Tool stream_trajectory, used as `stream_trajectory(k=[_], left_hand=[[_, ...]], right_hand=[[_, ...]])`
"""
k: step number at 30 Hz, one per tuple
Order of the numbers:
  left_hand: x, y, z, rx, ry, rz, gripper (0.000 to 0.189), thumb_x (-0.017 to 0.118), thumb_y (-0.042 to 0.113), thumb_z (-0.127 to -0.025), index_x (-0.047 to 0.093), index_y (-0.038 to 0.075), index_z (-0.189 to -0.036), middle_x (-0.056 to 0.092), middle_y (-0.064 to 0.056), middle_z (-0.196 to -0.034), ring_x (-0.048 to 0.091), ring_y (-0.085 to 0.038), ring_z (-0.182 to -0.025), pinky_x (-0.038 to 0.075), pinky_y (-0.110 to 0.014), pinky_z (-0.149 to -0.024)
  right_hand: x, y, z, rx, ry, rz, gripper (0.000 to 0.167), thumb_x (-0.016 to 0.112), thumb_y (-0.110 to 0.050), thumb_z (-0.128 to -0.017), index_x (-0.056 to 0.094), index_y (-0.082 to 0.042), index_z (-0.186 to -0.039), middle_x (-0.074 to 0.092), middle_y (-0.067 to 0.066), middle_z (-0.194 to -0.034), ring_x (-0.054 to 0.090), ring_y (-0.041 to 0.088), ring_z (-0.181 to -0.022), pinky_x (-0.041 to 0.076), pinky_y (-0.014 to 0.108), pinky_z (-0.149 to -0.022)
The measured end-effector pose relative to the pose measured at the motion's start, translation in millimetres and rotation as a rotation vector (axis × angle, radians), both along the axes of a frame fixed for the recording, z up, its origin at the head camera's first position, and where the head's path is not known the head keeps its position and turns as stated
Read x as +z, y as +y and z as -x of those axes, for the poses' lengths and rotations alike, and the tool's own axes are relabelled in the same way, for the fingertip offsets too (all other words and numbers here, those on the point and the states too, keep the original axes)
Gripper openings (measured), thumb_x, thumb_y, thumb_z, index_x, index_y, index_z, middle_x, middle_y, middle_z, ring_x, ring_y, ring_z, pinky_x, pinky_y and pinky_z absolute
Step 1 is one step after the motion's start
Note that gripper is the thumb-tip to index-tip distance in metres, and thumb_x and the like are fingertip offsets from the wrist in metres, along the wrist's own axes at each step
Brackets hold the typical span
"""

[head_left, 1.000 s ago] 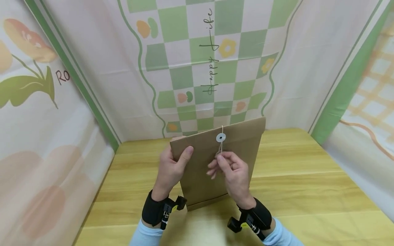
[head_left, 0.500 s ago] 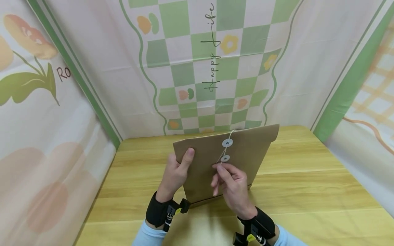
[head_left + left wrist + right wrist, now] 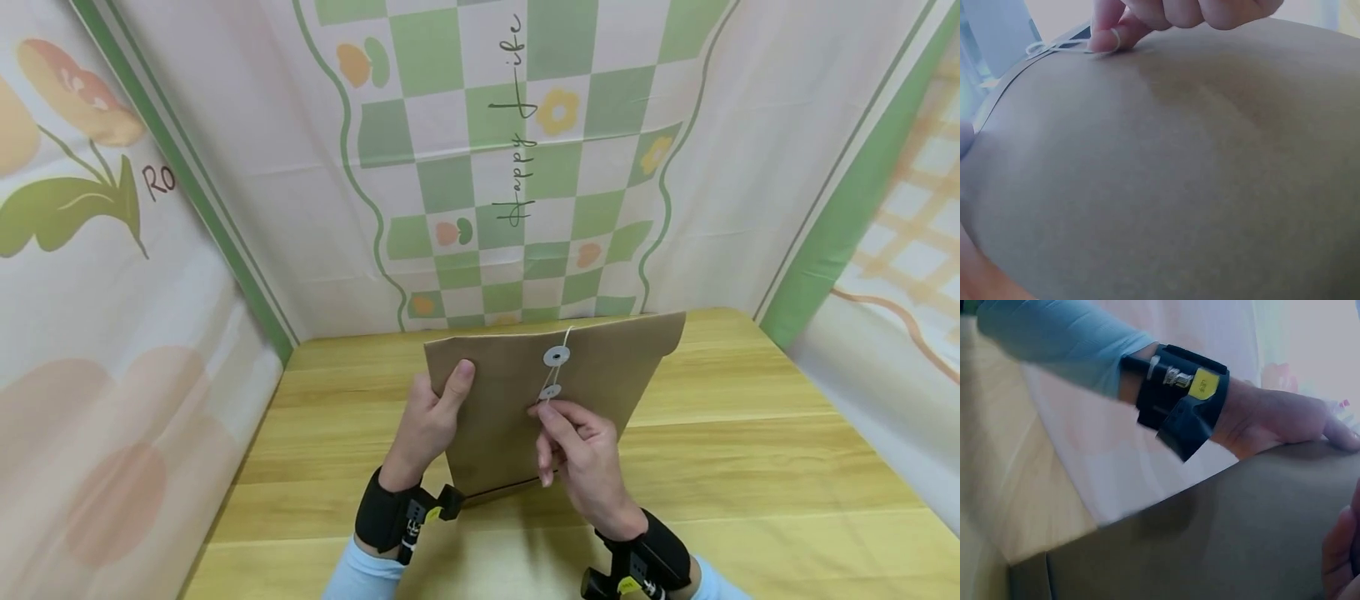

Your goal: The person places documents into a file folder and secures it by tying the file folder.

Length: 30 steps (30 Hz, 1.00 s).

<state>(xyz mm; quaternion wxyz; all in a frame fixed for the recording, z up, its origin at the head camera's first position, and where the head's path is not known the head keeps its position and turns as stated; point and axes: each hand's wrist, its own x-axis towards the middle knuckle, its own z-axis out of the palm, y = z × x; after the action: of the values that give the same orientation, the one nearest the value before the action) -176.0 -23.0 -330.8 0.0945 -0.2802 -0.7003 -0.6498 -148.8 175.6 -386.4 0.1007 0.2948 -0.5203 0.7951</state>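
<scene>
A brown paper string-tie envelope (image 3: 495,417) stands tilted on its lower edge over the table. My left hand (image 3: 423,425) grips its left side, thumb on the front and the other fingers hidden behind. Two white round buttons sit one above the other on the front: the upper button (image 3: 557,357) on the flap, the lower button (image 3: 551,391) just below. A thin white string (image 3: 1072,47) runs from the top edge past both buttons. Thumb and forefinger of my right hand (image 3: 588,454) pinch the string right under the lower button.
The wood-grain table (image 3: 750,450) spreads out on both sides of the envelope. Behind it hangs a green-and-white checked cloth (image 3: 495,167); more printed cloth (image 3: 90,333) closes off the left and right. Black camera straps (image 3: 382,510) sit on both wrists.
The envelope has tipped back and shifted a little right, and the lower button has come into sight. My right hand has moved down and right with the string; the left keeps its grip.
</scene>
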Motion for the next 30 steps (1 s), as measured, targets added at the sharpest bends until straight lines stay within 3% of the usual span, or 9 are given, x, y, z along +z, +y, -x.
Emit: stream_trajectory(k=[5,10,18,23,30], left_hand=[[0.6,-1.2,-0.8,-0.017,0.019,-0.002,0.033,0.045,0.026,-0.106,0.058,-0.004,-0.101,0.065,-0.024,-0.089,0.067,-0.01,-0.078,0.056,-0.032,-0.068],[2.1,-0.7,-1.6,-0.016,0.037,0.012,0.029,0.045,0.022,-0.106,0.059,-0.003,-0.104,0.065,-0.023,-0.091,0.066,-0.011,-0.079,0.056,-0.032,-0.068],[0.5,-1.8,-1.6,-0.023,-0.009,0.009,0.029,0.044,0.023,-0.106,0.059,-0.001,-0.112,0.066,-0.024,-0.098,0.069,-0.014,-0.084,0.057,-0.035,-0.073],[-1.7,-3.2,-1.2,-0.009,-0.008,0.01,0.029,0.045,0.023,-0.105,0.059,-0.002,-0.109,0.067,-0.024,-0.097,0.069,-0.014,-0.083,0.058,-0.035,-0.072],[-0.9,-2.8,0.8,0.019,0.048,0.023,0.025,0.047,0.021,-0.105,0.06,0.0,-0.11,0.068,-0.021,-0.096,0.07,-0.016,-0.083,0.058,-0.035,-0.071]], right_hand=[[2.2,-0.8,-6.9,-0.089,0.102,-0.09,0.019,0.041,0.014,-0.097,0.058,0.02,-0.104,0.054,0.012,-0.054,0.048,0.016,-0.038,0.041,0.028,-0.034],[-0.9,-1.1,-12.0,-0.113,0.102,-0.128,0.022,0.04,0.015,-0.097,0.058,0.019,-0.109,0.055,0.013,-0.052,0.046,0.016,-0.035,0.039,0.026,-0.032],[-10.2,2.5,-11.5,-0.155,0.135,-0.091,0.025,0.038,0.019,-0.095,0.058,0.019,-0.11,0.054,0.011,-0.052,0.044,0.015,-0.035,0.036,0.022,-0.03],[-11.4,9.1,-6.0,-0.122,0.142,-0.021,0.023,0.036,0.019,-0.096,0.056,0.018,-0.107,0.057,0.005,-0.056,0.045,0.015,-0.037,0.035,0.026,-0.03],[-3.9,20.4,2.0,-0.063,0.157,0.027,0.021,0.034,0.019,-0.096,0.054,0.019,-0.102,0.06,0.002,-0.063,0.05,0.017,-0.042,0.04,0.03,-0.034]])
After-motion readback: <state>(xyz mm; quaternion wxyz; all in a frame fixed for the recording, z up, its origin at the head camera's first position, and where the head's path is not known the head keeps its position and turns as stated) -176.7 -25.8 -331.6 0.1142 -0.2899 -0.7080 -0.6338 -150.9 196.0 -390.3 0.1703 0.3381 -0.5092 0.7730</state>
